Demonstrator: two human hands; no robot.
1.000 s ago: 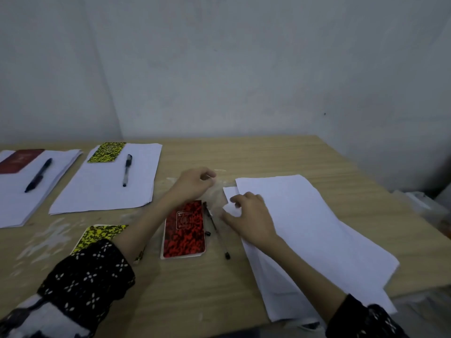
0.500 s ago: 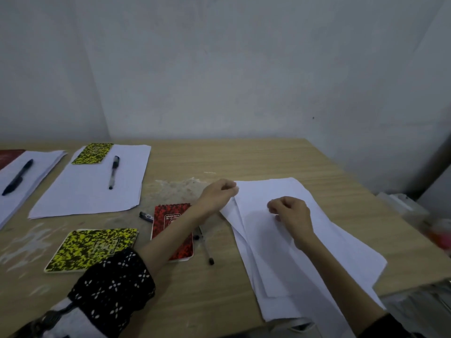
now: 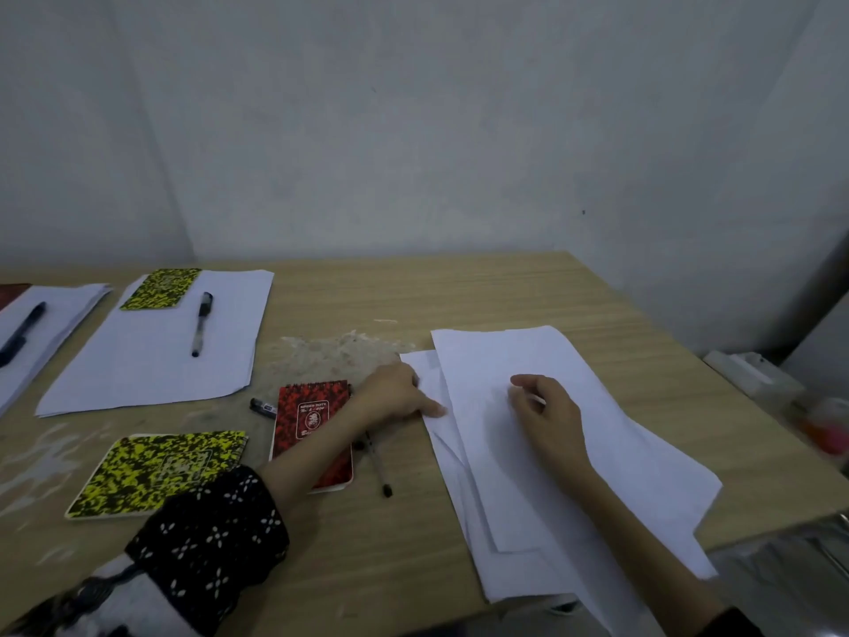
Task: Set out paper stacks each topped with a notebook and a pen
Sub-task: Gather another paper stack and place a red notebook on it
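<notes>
A loose, fanned pile of white paper sheets (image 3: 611,457) lies on the right of the wooden table (image 3: 459,296). My left hand (image 3: 395,393) grips the pile's left edge, thumb lying on the lower sheets. My right hand (image 3: 546,416) rests on the top sheet with curled fingers. A red notebook (image 3: 312,411), partly under my left forearm, lies beside a thin pen (image 3: 379,466) and a short black pen piece (image 3: 263,406). A yellow-black notebook (image 3: 156,471) lies at the front left.
At the back left a paper stack (image 3: 151,365) carries a yellow notebook (image 3: 161,289) and a pen (image 3: 202,321). Another stack (image 3: 59,310) with a black pen (image 3: 20,333) sits at the far left edge. Blurred plastic items (image 3: 753,374) stand beyond the table's right side.
My left hand left the red notebook and took the paper pile's left edge. My right hand slid from that edge to the middle of the top sheet. The view shifted right.
</notes>
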